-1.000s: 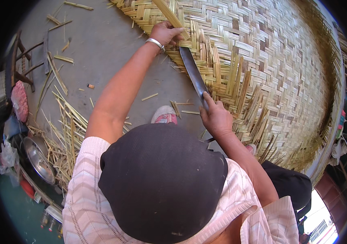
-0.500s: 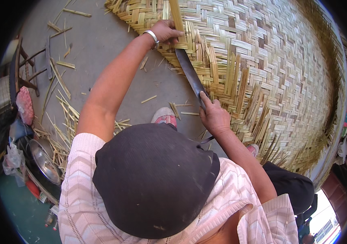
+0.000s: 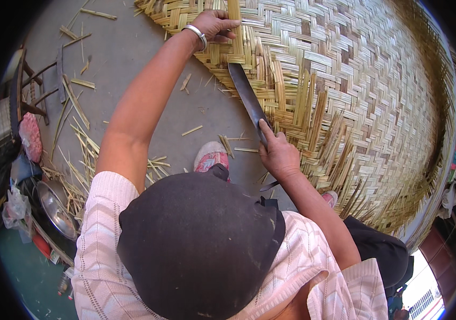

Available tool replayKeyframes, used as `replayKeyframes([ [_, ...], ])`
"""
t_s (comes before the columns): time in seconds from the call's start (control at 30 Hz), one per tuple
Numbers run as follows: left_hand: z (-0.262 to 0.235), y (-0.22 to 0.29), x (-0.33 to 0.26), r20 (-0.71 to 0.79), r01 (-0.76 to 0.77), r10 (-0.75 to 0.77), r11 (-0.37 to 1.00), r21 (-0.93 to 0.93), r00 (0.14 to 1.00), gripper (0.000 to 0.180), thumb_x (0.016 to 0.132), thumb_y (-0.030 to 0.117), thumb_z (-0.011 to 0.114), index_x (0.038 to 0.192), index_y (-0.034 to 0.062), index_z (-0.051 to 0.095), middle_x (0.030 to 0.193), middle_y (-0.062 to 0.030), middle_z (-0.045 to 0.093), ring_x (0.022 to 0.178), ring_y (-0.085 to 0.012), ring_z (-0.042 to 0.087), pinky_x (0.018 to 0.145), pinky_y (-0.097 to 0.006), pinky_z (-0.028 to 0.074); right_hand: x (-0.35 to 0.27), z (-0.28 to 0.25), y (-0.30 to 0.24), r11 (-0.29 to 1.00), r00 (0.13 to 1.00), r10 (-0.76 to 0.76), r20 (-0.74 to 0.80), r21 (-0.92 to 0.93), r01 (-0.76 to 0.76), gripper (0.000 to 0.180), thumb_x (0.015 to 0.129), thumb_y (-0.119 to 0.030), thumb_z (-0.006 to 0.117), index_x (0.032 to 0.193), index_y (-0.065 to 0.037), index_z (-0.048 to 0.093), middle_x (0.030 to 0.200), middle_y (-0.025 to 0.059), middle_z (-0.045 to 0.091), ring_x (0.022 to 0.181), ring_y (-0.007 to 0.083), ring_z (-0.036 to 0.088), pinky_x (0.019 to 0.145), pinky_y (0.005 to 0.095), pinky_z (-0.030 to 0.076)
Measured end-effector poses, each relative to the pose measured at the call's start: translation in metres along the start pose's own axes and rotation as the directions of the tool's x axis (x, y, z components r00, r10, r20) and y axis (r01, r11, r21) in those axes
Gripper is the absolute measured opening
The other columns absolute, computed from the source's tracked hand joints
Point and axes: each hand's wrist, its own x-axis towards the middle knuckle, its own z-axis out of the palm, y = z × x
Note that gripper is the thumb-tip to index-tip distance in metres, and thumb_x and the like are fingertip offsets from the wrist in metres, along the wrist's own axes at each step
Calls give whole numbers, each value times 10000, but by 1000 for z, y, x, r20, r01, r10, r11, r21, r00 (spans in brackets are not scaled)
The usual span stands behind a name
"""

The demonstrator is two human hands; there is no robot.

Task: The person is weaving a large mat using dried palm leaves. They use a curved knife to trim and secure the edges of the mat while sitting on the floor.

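Note:
My right hand (image 3: 279, 152) is closed round the lower end of a long dark metal blade (image 3: 248, 96), its index finger stretched along it. The far tip of the blade meets the edge of a big woven mat of split cane strips (image 3: 366, 101), seemingly tucked under a strip there. Above that tip, my left hand (image 3: 216, 26), with a silver bangle (image 3: 198, 35) on the wrist, pinches an upright flat yellow cane strip (image 3: 235, 37). Loose strip ends stick out along the mat's near edge, right of the blade.
Cut cane offcuts (image 3: 86, 154) litter the grey floor at left. Beyond them stand a wooden chair (image 3: 38, 88), a pink bag (image 3: 31, 138) and a metal bowl (image 3: 57, 208). My shoe (image 3: 211, 156) rests between my arms. The mat's edge curls up at far right (image 3: 441, 106).
My left hand has slid a little further up along the strip. The blade and my right hand have barely shifted, staying at the same spot on the mat's edge.

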Motion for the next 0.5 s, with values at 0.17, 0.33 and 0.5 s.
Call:
replayKeyframes([
  [0.17,2,-17,4,20,-34,37,995,-96,999,300,844,223,772,1047,36,653,847,-13,687,671,-94,680,519,-225,546,0,0,1,1000,1000,-7,2,4,7,659,877,-275,592,1480,-320,332,956,198,587,762,389,669,681,506,554],
  [0.33,2,-27,7,2,-65,65,997,-40,998,262,880,270,737,1029,71,652,807,24,670,655,-49,645,537,-204,520,-1,-15,-5,1000,998,16,62,-14,-15,626,887,-285,570,1472,-304,348,969,211,604,788,392,672,702,508,551],
  [0.5,6,-27,12,-30,-3,3,1000,-24,1000,276,876,274,741,1039,69,652,801,29,653,653,-47,630,532,-203,521,-25,-69,5,998,985,-27,168,-48,35,572,867,-234,566,1422,-256,430,946,209,637,844,386,666,748,494,539],
])
